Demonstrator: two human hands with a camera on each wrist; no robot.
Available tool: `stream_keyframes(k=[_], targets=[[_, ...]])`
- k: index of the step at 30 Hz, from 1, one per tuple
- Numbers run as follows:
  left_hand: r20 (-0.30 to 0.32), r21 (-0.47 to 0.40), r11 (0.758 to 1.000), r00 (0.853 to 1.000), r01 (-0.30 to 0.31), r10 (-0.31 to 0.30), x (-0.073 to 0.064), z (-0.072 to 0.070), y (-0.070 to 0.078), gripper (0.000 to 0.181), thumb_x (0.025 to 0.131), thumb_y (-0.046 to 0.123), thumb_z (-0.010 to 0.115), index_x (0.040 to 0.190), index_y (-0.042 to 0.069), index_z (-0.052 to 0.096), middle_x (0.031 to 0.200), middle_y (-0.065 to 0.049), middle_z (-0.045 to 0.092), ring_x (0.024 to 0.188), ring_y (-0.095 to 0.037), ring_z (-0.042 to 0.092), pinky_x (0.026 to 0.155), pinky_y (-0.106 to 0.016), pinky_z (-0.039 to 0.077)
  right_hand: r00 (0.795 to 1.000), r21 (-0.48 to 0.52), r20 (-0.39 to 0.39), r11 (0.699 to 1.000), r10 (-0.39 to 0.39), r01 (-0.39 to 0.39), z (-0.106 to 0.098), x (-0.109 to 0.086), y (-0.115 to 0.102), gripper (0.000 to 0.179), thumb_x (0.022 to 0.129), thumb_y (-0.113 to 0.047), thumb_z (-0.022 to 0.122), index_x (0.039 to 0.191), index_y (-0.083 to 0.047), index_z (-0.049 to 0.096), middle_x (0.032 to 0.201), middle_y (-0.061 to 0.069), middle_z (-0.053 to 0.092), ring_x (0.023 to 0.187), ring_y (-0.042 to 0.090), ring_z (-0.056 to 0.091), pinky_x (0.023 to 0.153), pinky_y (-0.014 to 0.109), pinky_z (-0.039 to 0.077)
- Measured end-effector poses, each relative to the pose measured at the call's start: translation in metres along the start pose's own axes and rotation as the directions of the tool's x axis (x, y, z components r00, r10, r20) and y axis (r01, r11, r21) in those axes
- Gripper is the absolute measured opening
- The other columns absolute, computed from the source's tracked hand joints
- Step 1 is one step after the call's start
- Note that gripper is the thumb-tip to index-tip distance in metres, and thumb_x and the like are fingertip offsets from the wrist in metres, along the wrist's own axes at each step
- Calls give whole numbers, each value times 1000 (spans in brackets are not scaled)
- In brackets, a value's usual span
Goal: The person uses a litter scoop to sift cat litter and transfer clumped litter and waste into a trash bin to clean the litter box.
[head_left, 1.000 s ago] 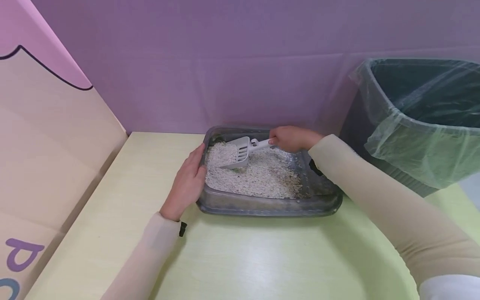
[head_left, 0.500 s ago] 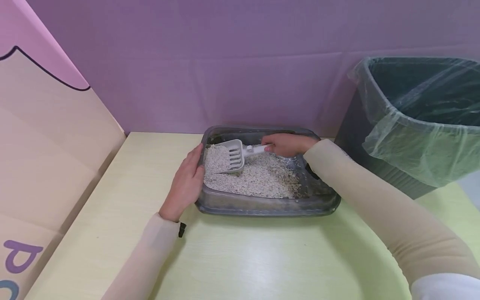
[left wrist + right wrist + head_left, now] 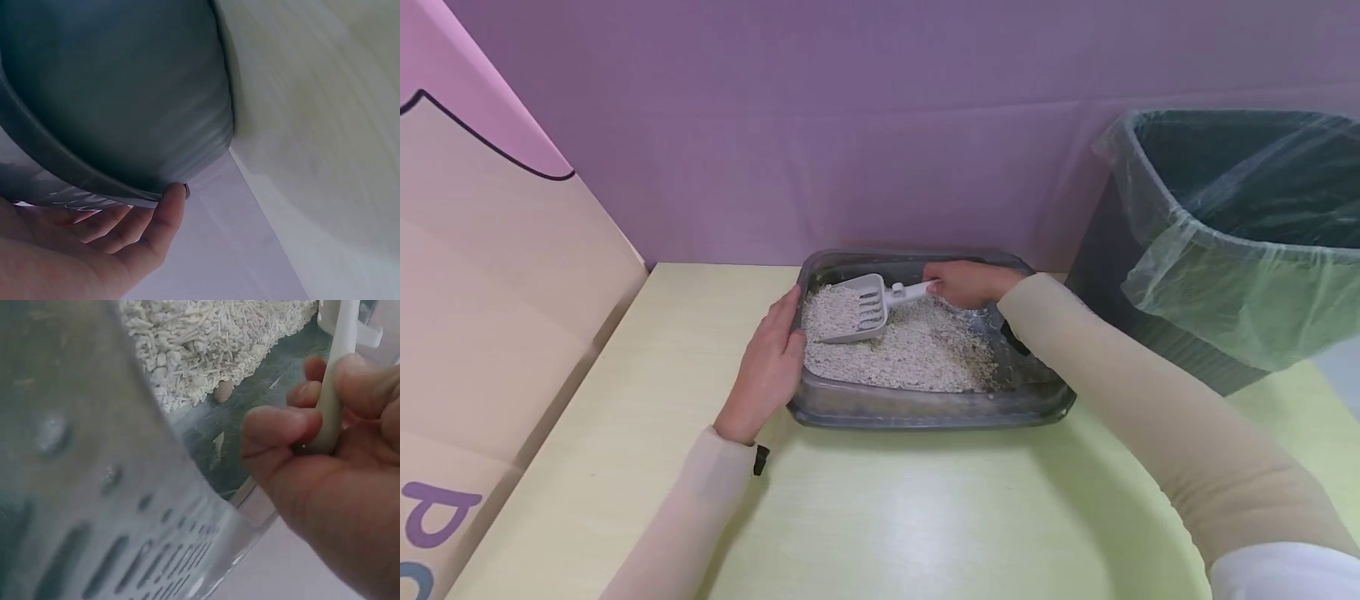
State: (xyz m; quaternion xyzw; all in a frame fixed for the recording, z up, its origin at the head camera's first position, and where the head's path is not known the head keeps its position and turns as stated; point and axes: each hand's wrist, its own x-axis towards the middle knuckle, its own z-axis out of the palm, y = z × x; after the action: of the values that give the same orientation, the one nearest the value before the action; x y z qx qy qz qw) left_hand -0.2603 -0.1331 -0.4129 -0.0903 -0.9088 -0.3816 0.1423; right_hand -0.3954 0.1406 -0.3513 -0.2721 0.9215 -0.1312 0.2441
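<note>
A grey plastic litter box [image 3: 932, 410] holds pale, grainy cat litter [image 3: 917, 354], heaped toward its left side. My right hand [image 3: 967, 283] grips the handle of a light grey slotted litter scoop [image 3: 867, 310]. The scoop's pan sits in the litter at the left, loaded with grains and pointing left. In the right wrist view, curled fingers and thumb wrap the white handle [image 3: 337, 381]. My left hand [image 3: 767, 362] rests against the box's left rim, fingers lying along it. The left wrist view shows a fingertip [image 3: 170, 203] touching the rim beside the outer wall [image 3: 150, 112].
A dark bin [image 3: 1150, 321] lined with a translucent bag [image 3: 1247, 292] stands right of the litter box. A purple wall [image 3: 850, 167] rises close behind, with a beige panel [image 3: 497, 292] at left. Pale green tabletop [image 3: 895, 517] lies in front.
The right hand has moved the scoop slightly left and tilted it within the litter. The left hand keeps its place on the rim. The whole head view has shifted slightly.
</note>
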Motion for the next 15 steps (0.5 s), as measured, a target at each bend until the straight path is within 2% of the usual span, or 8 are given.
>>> stream_keyframes(k=[4,7,10,15], targets=[[8,-12,1000,1000,1,-1,-1,0,0,55,98,16,33,151,10,22,153,-5,24,139,-21,20,110,-43,20,999,25,39,999,-26,25,-2,2,4,29,104,-18,33,128,-6,42,101,16,49,70,21,39,64,37,34],[10,-14,1000,1000,6,-6,-1,0,1,55,98,17,33,152,11,21,153,-5,24,139,-21,20,110,-43,20,996,14,80,1000,-28,27,-3,2,7,29,104,-20,32,127,-5,42,98,14,47,70,20,37,65,36,33],[3,-7,1000,1000,8,-8,0,0,2,55,98,17,32,152,11,22,153,-6,25,139,-21,21,110,-42,20,991,1,132,1000,-12,12,-3,3,7,27,104,-21,33,124,-6,43,86,12,43,60,18,30,58,33,31],[1,9,1000,1000,10,-10,-1,-1,2,55,97,16,33,151,10,22,153,-6,25,139,-22,21,110,-43,21,979,-25,203,999,-14,20,2,4,3,26,103,-22,37,127,-12,38,97,15,47,60,17,31,57,31,32]])
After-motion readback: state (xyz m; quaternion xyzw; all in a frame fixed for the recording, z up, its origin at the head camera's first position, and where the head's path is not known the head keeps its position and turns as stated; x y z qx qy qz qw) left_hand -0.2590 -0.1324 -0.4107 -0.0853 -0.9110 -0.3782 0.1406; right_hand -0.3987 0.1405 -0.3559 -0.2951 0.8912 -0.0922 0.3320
